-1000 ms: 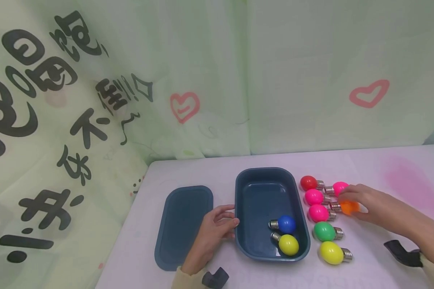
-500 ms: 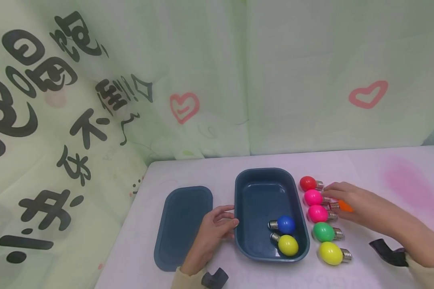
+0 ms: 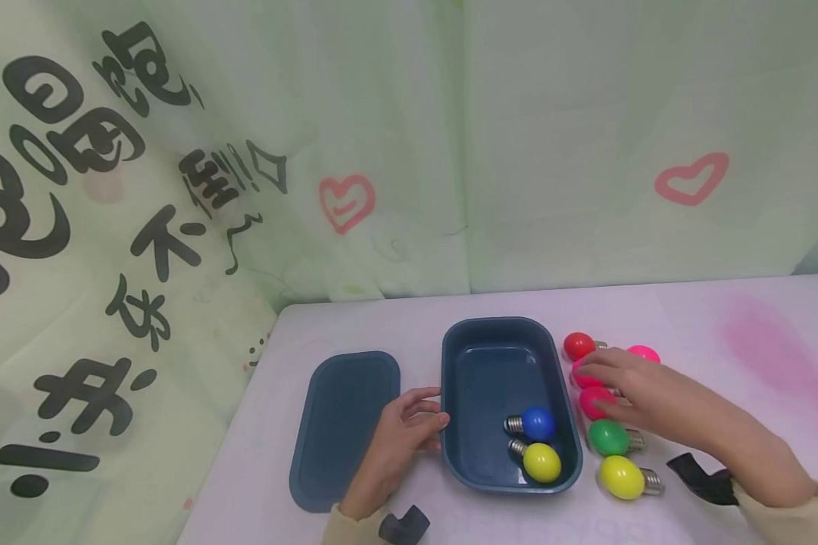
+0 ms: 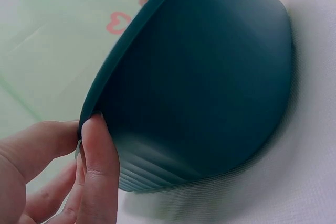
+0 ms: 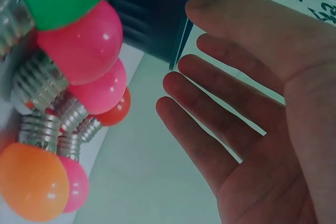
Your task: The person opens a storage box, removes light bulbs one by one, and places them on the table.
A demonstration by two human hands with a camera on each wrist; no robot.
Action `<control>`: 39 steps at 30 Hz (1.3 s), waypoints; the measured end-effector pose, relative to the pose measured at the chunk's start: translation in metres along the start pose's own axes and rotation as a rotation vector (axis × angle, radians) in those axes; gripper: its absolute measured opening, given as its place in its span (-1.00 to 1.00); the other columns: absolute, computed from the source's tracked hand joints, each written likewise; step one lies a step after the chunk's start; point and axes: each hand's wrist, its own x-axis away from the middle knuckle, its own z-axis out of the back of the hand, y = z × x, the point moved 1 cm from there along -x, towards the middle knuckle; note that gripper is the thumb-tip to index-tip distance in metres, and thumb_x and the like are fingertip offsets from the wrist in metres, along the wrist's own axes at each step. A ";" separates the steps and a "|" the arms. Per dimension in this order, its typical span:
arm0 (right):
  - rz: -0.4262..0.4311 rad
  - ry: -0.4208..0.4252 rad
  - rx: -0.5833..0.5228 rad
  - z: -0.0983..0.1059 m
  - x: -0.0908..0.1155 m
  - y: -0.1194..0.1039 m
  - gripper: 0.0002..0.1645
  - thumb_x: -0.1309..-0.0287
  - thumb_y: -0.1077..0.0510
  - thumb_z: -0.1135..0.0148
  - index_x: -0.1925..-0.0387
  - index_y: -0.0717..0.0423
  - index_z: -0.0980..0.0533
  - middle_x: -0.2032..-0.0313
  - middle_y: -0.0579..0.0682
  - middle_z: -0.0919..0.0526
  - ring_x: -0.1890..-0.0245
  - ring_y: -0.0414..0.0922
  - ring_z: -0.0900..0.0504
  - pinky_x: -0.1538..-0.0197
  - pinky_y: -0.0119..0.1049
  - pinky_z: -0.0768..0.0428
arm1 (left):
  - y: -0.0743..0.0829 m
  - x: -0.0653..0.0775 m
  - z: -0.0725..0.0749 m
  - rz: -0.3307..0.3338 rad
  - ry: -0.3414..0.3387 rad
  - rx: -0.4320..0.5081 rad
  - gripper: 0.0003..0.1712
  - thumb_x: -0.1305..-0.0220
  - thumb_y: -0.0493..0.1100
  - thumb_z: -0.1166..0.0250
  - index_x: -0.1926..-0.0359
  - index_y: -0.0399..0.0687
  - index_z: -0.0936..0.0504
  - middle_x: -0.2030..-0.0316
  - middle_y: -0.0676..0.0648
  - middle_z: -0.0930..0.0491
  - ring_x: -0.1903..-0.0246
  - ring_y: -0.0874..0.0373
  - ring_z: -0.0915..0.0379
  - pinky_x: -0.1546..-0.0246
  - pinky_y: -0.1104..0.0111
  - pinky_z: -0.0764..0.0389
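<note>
My left hand [image 3: 409, 424] holds the left rim of a dark blue plastic box [image 3: 497, 333], thumb at the rim and a finger against the outer wall [image 4: 199, 77]. Inside lie a blue light bulb [image 3: 538, 424] and a yellow light bulb [image 3: 542, 463]. My right hand [image 3: 654, 386] hovers over bulbs right of the box, fingers extended and holding nothing in the right wrist view. Beneath or beside it are a red bulb [image 3: 579, 346], pink bulbs [image 3: 594, 403] and a green bulb [image 3: 609, 437]. The orange bulb [image 5: 34, 182], hidden in the head view, shows in the right wrist view.
A flat dark blue lid [image 3: 344, 431] lies left of the box. Another yellow bulb [image 3: 622, 477] sits nearest the front in the right-hand group. Behind the white table [image 3: 757, 393] hangs a pale green curtain [image 3: 552, 151] with hearts and black writing.
My right hand has moved left from the orange bulb, across to above the pink bulbs. My left hand, the box and the bulbs in it stay put.
</note>
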 end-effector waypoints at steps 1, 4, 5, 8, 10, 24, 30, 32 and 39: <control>0.011 0.007 0.005 0.000 -0.001 -0.002 -0.38 0.13 0.07 -0.60 -0.05 0.06 -0.62 -0.05 0.10 -0.60 -0.08 0.15 -0.57 0.21 -0.17 -0.74 | 0.000 0.000 0.000 0.000 0.000 0.000 -0.43 -0.19 -0.19 -0.44 -0.22 -0.13 -0.54 0.18 -0.08 -0.63 0.28 0.18 -0.62 0.38 0.39 -0.69; 0.036 0.016 0.021 -0.001 -0.004 -0.008 -0.37 0.14 0.08 -0.61 -0.06 0.05 -0.62 -0.04 0.07 -0.61 -0.08 0.12 -0.57 0.19 -0.17 -0.74 | 0.000 0.000 0.000 0.003 0.001 -0.001 -0.44 -0.19 -0.19 -0.44 -0.22 -0.13 -0.54 0.19 -0.07 -0.62 0.28 0.19 -0.61 0.38 0.39 -0.68; 0.042 0.015 0.023 -0.001 -0.006 -0.009 -0.38 0.13 0.08 -0.60 -0.06 0.04 -0.62 -0.05 0.06 -0.61 -0.08 0.12 -0.57 0.17 -0.16 -0.74 | 0.000 0.000 0.000 0.004 0.000 -0.001 -0.44 -0.19 -0.19 -0.43 -0.22 -0.13 -0.54 0.19 -0.07 -0.62 0.29 0.19 -0.61 0.38 0.40 -0.68; 0.050 0.013 0.021 -0.002 -0.009 -0.014 -0.43 0.06 0.06 -0.56 -0.06 0.03 -0.62 -0.06 0.05 -0.61 -0.10 0.12 -0.57 0.13 -0.12 -0.73 | 0.000 0.000 0.000 0.005 0.002 -0.002 -0.45 -0.20 -0.20 -0.43 -0.22 -0.13 -0.54 0.19 -0.07 -0.62 0.30 0.20 -0.61 0.39 0.40 -0.68; 0.053 0.015 0.019 -0.003 -0.010 -0.018 -0.47 0.02 0.05 -0.53 -0.05 0.02 -0.62 -0.06 0.04 -0.61 -0.09 0.11 -0.58 0.13 -0.12 -0.73 | -0.001 0.000 0.000 0.004 0.002 -0.003 -0.45 -0.20 -0.19 -0.43 -0.22 -0.13 -0.54 0.19 -0.08 -0.62 0.30 0.20 -0.61 0.39 0.40 -0.68; 0.177 0.052 0.076 -0.013 -0.022 -0.032 -0.46 0.09 0.07 -0.58 0.00 0.03 -0.64 -0.01 -0.02 -0.62 0.03 -0.05 -0.63 0.17 -0.24 -0.73 | -0.001 0.000 0.000 0.018 0.010 -0.003 -0.45 -0.20 -0.18 -0.44 -0.21 -0.11 -0.55 0.19 -0.07 -0.63 0.30 0.20 -0.61 0.39 0.40 -0.68; 0.212 0.033 0.082 -0.020 -0.026 -0.036 -0.47 0.05 0.07 -0.56 -0.02 0.03 -0.63 -0.01 -0.04 -0.62 0.00 -0.06 -0.60 0.10 -0.19 -0.72 | -0.001 0.000 0.000 0.016 0.010 -0.006 -0.45 -0.19 -0.18 -0.44 -0.21 -0.11 -0.55 0.19 -0.07 -0.63 0.29 0.20 -0.62 0.39 0.39 -0.69; 0.213 0.018 0.070 -0.022 -0.027 -0.037 -0.47 0.05 0.06 -0.56 -0.02 0.04 -0.62 -0.01 -0.04 -0.62 -0.01 -0.05 -0.59 0.08 -0.17 -0.72 | -0.001 0.000 -0.001 0.011 0.008 -0.007 -0.45 -0.20 -0.18 -0.43 -0.21 -0.12 -0.55 0.19 -0.07 -0.63 0.29 0.20 -0.62 0.39 0.40 -0.69; 0.239 -0.021 0.061 -0.026 -0.031 -0.041 -0.48 0.03 0.07 -0.55 -0.02 0.06 -0.63 0.01 -0.02 -0.62 0.01 -0.04 -0.61 0.10 -0.21 -0.72 | -0.001 0.000 -0.001 0.005 0.000 -0.005 -0.45 -0.21 -0.18 -0.43 -0.21 -0.12 -0.55 0.19 -0.07 -0.63 0.28 0.20 -0.62 0.39 0.40 -0.69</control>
